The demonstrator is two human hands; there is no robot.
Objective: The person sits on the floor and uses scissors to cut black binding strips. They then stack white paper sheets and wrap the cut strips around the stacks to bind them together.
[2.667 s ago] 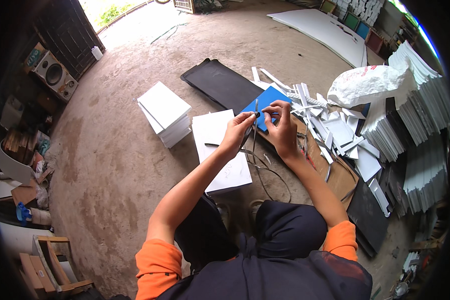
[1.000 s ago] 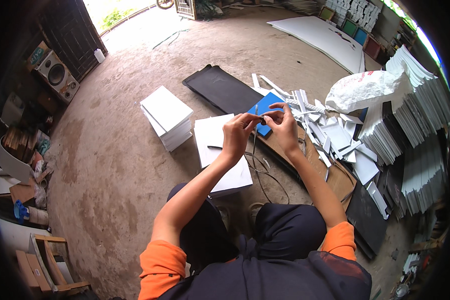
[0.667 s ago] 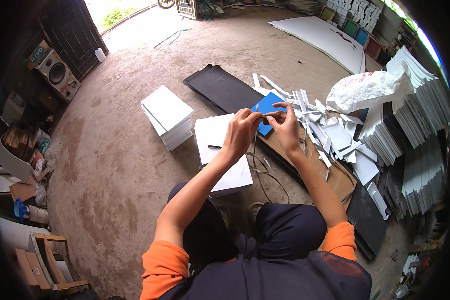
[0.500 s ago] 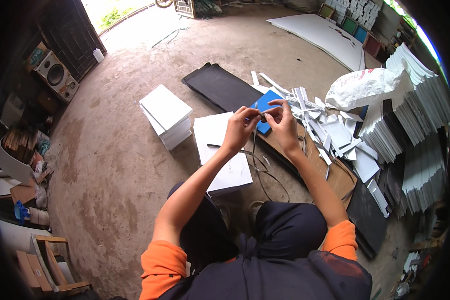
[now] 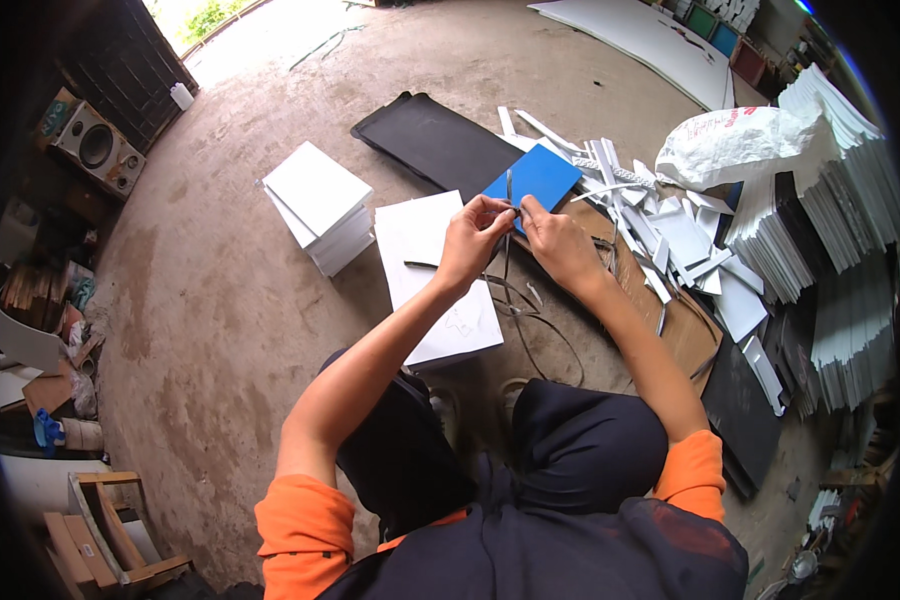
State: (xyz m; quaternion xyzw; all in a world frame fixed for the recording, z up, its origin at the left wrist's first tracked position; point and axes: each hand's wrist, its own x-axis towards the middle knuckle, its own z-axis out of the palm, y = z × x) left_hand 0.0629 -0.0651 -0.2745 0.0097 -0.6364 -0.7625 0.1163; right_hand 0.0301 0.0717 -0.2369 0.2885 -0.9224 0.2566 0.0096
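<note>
In front of me, both hands pinch a thin dark strap (image 5: 420,265) at one spot. My left hand (image 5: 473,238) is closed on it with thumb and fingertips. Close beside it, my right hand (image 5: 562,245) grips the strap too, knuckles up. A short end sticks up above the fingers, and long loops hang down toward the floor by my feet. Below my left hand is a stack of white boards (image 5: 432,285) with faint marks on top. A flat blue piece (image 5: 548,175) lies just beyond my right hand. The exact crossing of the strap is hidden by my fingers.
A second white stack (image 5: 318,190) stands to the left. Long black sheets (image 5: 435,135) and a brown board (image 5: 660,300) lie beyond and right. White offcuts (image 5: 680,245), a white sack (image 5: 735,145) and tall sheet stacks (image 5: 855,200) fill the right side. A speaker (image 5: 98,145) stands far left.
My right hand has turned from spread fingers to a closed, knuckles-up grip, uncovering more of the blue piece. The hands stay close together on the strap. The view has shifted slightly.
</note>
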